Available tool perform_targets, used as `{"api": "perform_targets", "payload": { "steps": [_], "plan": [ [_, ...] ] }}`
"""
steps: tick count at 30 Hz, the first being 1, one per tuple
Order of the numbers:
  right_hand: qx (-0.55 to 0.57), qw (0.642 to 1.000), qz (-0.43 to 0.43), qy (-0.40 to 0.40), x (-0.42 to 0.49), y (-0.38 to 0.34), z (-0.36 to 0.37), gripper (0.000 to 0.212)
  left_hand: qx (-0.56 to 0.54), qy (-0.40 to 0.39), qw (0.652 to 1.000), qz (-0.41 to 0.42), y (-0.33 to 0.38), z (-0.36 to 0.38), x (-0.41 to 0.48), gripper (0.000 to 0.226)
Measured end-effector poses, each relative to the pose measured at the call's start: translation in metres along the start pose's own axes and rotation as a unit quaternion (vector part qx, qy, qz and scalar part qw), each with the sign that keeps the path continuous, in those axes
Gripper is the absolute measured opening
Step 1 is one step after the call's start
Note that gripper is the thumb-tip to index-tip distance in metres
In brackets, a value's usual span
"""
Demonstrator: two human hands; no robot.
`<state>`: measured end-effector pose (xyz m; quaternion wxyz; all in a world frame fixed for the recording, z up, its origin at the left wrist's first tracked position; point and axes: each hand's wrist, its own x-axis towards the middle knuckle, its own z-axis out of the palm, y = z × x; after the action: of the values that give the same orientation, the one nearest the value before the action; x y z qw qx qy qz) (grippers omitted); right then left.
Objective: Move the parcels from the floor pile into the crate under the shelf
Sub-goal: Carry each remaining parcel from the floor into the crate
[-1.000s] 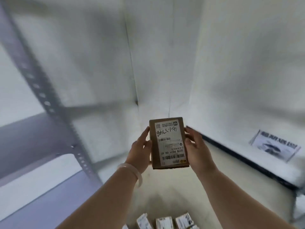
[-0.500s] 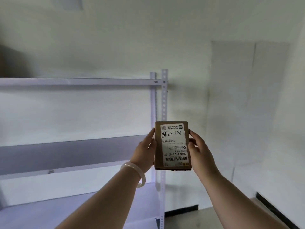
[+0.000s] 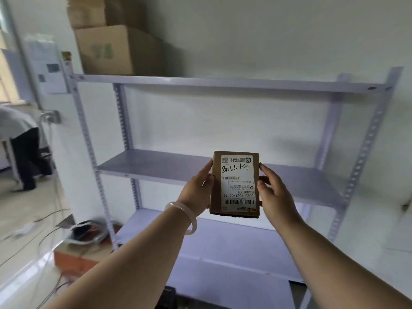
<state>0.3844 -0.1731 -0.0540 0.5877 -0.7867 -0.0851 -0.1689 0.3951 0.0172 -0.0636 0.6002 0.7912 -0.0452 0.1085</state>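
The view has swung left from the room corner: the whole metal shelf [image 3: 223, 175] now fills it, with stacked cardboard boxes [image 3: 111, 47] on top

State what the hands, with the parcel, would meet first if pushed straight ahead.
Probably the middle shelf: the left hand and right hand hold the parcel before it. Depth is unclear.

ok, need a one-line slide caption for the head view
Both hands, left hand and right hand, hold a labelled brown parcel upright before the metal shelf.
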Motion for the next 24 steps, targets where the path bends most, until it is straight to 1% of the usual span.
{"api": "perform_targets", "payload": {
  "steps": [5, 10, 17, 19, 24],
  "plan": [
    [0.026, 0.998, 0.010, -0.063, -0.003, -0.013, 0.134, 0.040, 0.013, 0.032, 0.998, -0.047, -0.057, -0.124, 0.001, 0.046],
    [0.032, 0.993, 0.041, -0.105, -0.007, -0.008, 0.225, 0.039, 0.033, 0.056, 0.993, -0.097, -0.109, -0.197, 0.003, 0.047],
    [0.021, 0.986, 0.062, -0.155, 0.021, 0.005, 0.287, 0.039, 0.024, 0.092, 0.986, -0.137, -0.148, -0.236, 0.023, 0.045],
    [0.025, 0.985, 0.059, -0.162, 0.027, 0.009, 0.294, 0.039, 0.011, 0.089, 0.985, -0.146, -0.152, -0.239, 0.025, 0.044],
    [0.029, 0.975, 0.070, -0.207, 0.050, 0.025, 0.317, 0.038, 0.009, 0.124, 0.977, -0.174, -0.164, -0.245, 0.042, 0.047]
  ]
}}
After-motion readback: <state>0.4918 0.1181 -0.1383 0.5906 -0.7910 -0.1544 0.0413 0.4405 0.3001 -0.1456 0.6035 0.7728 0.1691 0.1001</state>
